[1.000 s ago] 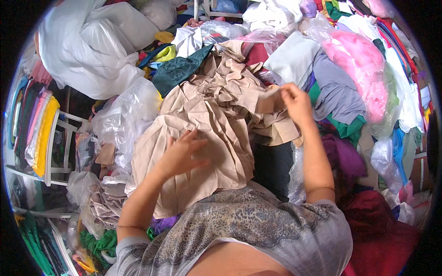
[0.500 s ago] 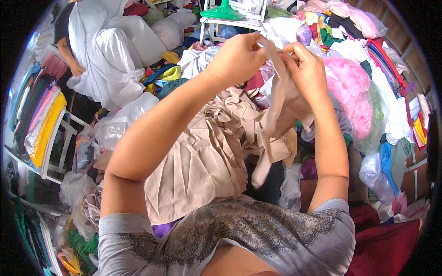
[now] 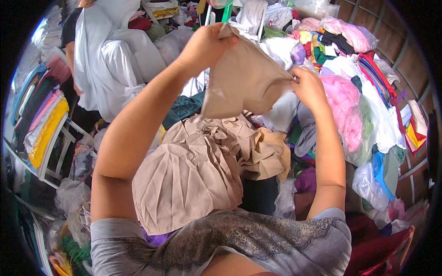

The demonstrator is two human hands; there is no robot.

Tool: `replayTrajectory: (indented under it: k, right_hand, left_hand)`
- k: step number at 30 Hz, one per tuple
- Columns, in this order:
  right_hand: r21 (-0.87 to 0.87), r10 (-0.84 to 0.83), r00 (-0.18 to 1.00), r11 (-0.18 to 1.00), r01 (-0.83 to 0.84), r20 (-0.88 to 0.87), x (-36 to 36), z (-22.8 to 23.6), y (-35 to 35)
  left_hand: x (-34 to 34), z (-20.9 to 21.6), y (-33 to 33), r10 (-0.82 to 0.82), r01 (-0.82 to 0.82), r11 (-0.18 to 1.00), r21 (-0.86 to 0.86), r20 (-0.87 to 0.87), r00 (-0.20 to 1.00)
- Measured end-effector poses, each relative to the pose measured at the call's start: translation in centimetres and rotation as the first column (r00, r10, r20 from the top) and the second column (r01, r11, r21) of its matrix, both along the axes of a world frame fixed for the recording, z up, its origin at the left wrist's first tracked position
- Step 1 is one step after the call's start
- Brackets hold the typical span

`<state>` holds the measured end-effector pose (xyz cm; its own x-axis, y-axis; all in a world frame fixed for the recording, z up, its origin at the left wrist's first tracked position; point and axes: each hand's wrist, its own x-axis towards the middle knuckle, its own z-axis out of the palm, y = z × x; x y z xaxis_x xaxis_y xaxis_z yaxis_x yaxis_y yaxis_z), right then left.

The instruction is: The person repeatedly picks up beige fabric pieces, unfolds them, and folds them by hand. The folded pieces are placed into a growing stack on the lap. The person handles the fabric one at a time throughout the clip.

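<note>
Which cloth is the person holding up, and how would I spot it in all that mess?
Find the big heap of tan pleated cloth in the middle, right in front of the person. Just above it, the left hand and right hand hold up one tan piece of fabric, stretched between them. It alone is smooth, flat and lifted in the air; its tan neighbours lie crumpled or pleated below.

The person wears a grey top [image 3: 258,239] with short sleeves and a dark lacy pattern across it. Both arms are bare, with no rings or watch.
</note>
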<state>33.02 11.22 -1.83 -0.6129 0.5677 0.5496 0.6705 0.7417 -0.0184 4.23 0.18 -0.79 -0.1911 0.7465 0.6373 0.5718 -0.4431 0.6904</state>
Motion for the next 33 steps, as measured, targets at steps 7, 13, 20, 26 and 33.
replayTrajectory:
  k: [7,13,20,26,33]
  right_hand:
    - [-0.328,0.051,0.953,0.932,-0.152,-0.298,0.7,-0.6,3.5]
    - [-0.458,0.103,0.838,0.798,-0.392,-0.536,0.2,0.5,3.9]
    - [-0.450,0.116,0.783,0.763,-0.464,-0.611,-0.6,0.9,4.1]
    - [-0.456,0.092,0.793,0.776,-0.436,-0.603,-3.0,0.7,4.5]
    - [-0.388,0.182,0.601,0.613,-0.689,-0.778,-9.0,-0.3,3.3]
  left_hand:
    - [-5.9,2.9,-2.8,-0.034,0.068,0.994,-0.082,0.359,0.933]
    - [-8.8,3.1,-4.1,-0.104,0.185,0.978,-0.099,0.540,0.836]
    - [-10.5,1.4,-5.7,-0.056,0.179,0.970,-0.167,0.563,0.824]
    - [-12.7,0.3,-7.4,0.121,0.031,0.960,-0.279,0.511,0.851]
    - [-15.6,0.3,-13.5,0.325,-0.258,0.928,-0.267,0.246,0.913]
